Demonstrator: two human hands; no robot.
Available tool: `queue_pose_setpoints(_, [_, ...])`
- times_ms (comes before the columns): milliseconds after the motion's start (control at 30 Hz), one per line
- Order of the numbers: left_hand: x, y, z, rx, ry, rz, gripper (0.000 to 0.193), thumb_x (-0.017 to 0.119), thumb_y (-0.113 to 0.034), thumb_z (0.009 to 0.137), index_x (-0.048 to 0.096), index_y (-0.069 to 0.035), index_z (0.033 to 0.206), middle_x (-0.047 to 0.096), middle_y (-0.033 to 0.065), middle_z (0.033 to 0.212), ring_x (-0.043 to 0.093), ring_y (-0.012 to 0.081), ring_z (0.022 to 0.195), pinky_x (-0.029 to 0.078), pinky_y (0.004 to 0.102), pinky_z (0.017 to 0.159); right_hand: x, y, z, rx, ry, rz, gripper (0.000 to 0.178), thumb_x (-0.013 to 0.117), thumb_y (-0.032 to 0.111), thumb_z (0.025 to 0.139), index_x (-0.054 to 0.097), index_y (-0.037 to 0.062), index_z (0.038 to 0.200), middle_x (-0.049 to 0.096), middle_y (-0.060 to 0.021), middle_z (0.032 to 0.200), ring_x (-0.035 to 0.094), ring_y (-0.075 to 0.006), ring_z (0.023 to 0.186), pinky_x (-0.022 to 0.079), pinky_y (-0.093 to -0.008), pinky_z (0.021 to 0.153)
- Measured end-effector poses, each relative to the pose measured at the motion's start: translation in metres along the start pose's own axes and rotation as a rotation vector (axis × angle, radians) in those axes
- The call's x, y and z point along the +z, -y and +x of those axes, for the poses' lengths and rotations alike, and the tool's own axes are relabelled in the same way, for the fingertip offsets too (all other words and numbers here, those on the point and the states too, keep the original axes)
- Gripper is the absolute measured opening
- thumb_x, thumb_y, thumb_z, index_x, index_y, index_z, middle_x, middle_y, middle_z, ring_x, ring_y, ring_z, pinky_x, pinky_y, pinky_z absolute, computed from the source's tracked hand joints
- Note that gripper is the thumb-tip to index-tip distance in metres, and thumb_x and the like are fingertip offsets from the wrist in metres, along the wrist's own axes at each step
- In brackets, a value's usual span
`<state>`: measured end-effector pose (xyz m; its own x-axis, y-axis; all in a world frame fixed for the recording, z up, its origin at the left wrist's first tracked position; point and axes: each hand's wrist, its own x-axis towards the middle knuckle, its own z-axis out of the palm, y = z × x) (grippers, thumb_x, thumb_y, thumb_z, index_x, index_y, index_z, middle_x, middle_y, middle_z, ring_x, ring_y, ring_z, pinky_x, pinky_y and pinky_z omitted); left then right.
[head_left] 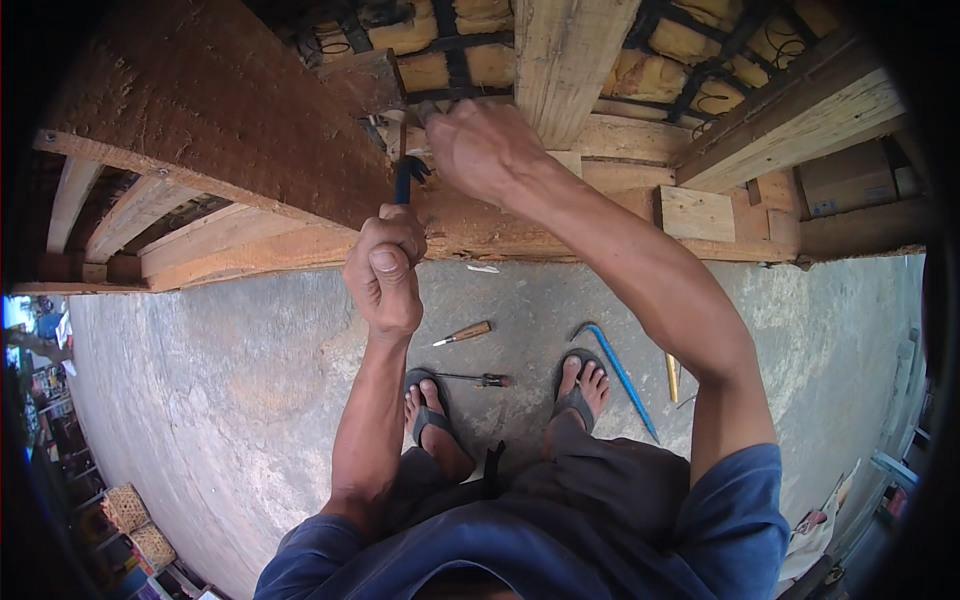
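Note:
My left hand (387, 265) is closed round the lower part of an upright blue-handled tool (403, 187). A dark curved claw shows beside its upper part; the full shape is hidden. Above and to the right, my right hand (482, 145) is a fist against the underside of the wooden frame. What it holds, if anything, is hidden behind the fingers. Both hands work beside a thick reddish-brown beam (230, 110). A small wooden block (362, 82) sits just above the tool, with a bit of pale metal (378, 121) near it.
On the concrete floor (250, 350) lie a wooden-handled chisel (464, 333), a screwdriver (492, 380) by my left foot, a blue pry bar (618, 375) and a yellowish stick (672, 378). A pale upright post (570, 60) and black-strapped yellow panels (480, 65) stand ahead. Woven baskets (125, 508) sit lower left.

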<state>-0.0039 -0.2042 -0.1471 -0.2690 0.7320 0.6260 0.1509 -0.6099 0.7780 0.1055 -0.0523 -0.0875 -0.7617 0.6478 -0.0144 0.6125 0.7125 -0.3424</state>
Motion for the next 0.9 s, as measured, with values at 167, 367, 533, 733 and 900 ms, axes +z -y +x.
queue_pose_setpoints(167, [-0.001,0.003,0.003,0.003,0.011,0.011,0.049,0.044,-0.043,0.110,0.050,-0.003,0.083,0.045,0.0035,0.070,0.039,0.0137,0.065,0.032,0.0300,0.058,0.007,0.006,-0.003,-0.002,-0.154,0.034,0.027,0.050,0.007,0.091,0.074,-0.0023,0.101,0.073,-0.0260,0.098,0.073,-0.0411,0.092,0.059,-0.0504,0.080])
queue_pose_setpoints(367, [0.000,0.000,0.016,-0.085,0.055,0.047,0.049,0.042,-0.042,0.111,0.049,-0.004,0.081,0.045,0.0023,0.070,0.039,0.0118,0.064,0.031,0.0292,0.057,0.008,-0.019,-0.020,0.126,-0.002,0.034,0.026,0.056,0.011,0.093,0.071,-0.0036,0.108,0.072,-0.0284,0.089,0.073,-0.0432,0.088,0.059,-0.0515,0.079])
queue_pose_setpoints(533, [0.005,0.009,0.056,-0.202,0.068,-0.068,0.048,0.043,-0.041,0.111,0.047,-0.006,0.079,0.042,0.0001,0.067,0.036,0.0076,0.059,0.027,0.0266,0.052,0.009,-0.032,-0.055,0.318,-0.008,0.347,0.027,0.058,0.020,0.098,0.070,-0.0010,0.111,0.071,-0.0277,0.081,0.072,-0.0443,0.081,0.056,-0.0518,0.078])
queue_pose_setpoints(733, [0.021,0.020,0.079,-0.159,-0.055,-0.065,0.045,0.046,-0.037,0.111,0.045,-0.007,0.077,0.040,-0.0017,0.067,0.034,0.0073,0.058,0.025,0.0259,0.051,-0.001,-0.041,-0.077,0.347,-0.083,0.451,0.030,0.058,0.023,0.100,0.070,0.0032,0.118,0.070,-0.0260,0.078,0.070,-0.0449,0.076,0.054,-0.0524,0.076])
queue_pose_setpoints(900, [0.028,0.027,0.086,-0.172,-0.137,-0.023,0.045,0.048,-0.036,0.111,0.044,-0.009,0.075,0.037,-0.0025,0.067,0.032,0.0075,0.057,0.025,0.0265,0.051,-0.005,-0.040,-0.079,0.375,-0.095,0.488,0.031,0.057,0.023,0.100,0.069,0.0028,0.120,0.069,-0.0266,0.077,0.070,-0.0452,0.077,0.054,-0.0517,0.077])
